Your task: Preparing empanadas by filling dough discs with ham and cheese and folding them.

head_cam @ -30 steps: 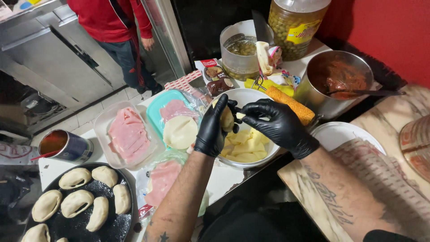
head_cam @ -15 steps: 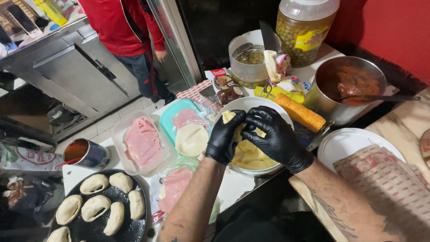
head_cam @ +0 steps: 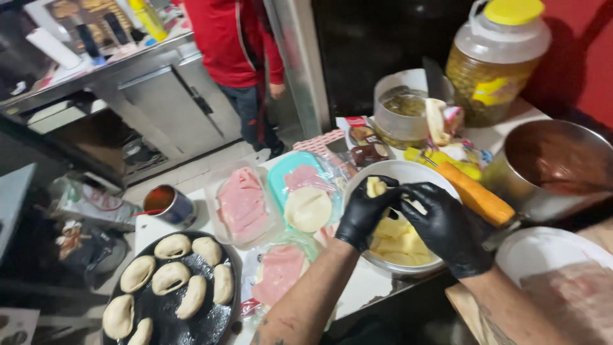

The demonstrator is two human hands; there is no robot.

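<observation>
Fingers of gloved left hand and right hand: pinching one pale yellow piece, held above white bowl so scraps drop in.

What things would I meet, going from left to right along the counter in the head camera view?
Dark round tray of dough pieces → small can of red sauce → clear tray of ham slices → left hand → right hand → white plate.
</observation>
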